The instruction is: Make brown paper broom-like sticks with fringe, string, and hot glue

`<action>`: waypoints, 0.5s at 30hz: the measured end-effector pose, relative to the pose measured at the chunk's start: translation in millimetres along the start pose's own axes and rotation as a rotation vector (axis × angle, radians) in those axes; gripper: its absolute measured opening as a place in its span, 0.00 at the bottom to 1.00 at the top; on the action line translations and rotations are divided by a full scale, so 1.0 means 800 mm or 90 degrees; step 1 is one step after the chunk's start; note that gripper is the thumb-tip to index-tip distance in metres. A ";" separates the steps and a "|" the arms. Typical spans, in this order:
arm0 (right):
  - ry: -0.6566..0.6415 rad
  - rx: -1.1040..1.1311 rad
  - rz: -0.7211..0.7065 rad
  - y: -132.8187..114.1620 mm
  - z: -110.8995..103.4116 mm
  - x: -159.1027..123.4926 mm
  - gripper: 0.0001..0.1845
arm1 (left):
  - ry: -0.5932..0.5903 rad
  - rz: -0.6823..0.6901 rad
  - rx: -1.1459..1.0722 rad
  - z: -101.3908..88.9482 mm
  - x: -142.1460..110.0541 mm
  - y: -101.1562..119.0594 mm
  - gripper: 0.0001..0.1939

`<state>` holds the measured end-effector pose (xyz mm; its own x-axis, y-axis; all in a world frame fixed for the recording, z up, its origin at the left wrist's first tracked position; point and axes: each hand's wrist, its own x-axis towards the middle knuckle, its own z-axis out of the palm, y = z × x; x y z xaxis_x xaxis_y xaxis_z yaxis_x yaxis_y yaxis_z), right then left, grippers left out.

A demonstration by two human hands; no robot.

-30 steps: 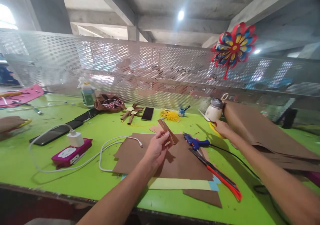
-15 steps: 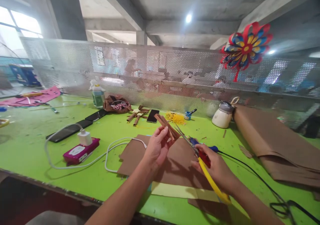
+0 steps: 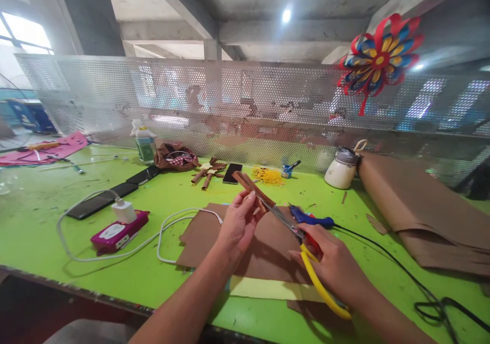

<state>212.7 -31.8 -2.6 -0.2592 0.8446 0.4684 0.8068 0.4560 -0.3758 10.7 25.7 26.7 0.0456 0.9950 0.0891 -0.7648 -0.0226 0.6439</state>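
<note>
My left hand (image 3: 242, 220) is closed on a small bundle of brown paper strips (image 3: 245, 181), raised above the table. My right hand (image 3: 332, 254) grips a pair of scissors (image 3: 284, 218) with a long yellow handle and some red near the fingers. The blades point up and left, and their tips meet the lower end of the strips. Whether the paper is between the blades is hard to make out. Under both hands lie a brown paper sheet (image 3: 202, 237) and a pale yellow strip (image 3: 264, 288).
A blue glue gun (image 3: 314, 219) with a black cord lies right of the scissors. A purple power socket (image 3: 120, 231) with a white charger and cable is at left. At the back are a phone (image 3: 233, 174), yellow shreds (image 3: 268, 175) and a jug (image 3: 342, 169). Folded brown paper (image 3: 417, 206) lies right.
The scissors have moved up to the lower end of the paper strips, and their blades have come closer together. My left hand keeps its hold. The view has shifted slightly.
</note>
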 end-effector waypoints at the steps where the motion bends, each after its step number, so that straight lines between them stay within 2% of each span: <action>1: 0.005 -0.001 -0.002 0.000 0.000 0.000 0.21 | -0.002 -0.002 0.002 0.000 0.000 -0.001 0.14; 15: 0.018 0.024 -0.007 -0.004 -0.002 -0.002 0.20 | -0.011 -0.005 -0.008 -0.001 -0.001 -0.004 0.13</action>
<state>211.6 -35.1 -1.1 -0.2525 0.8311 0.4955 0.7827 0.4765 -0.4004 12.8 25.3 24.0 0.0631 0.9933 0.0972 -0.7724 -0.0130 0.6351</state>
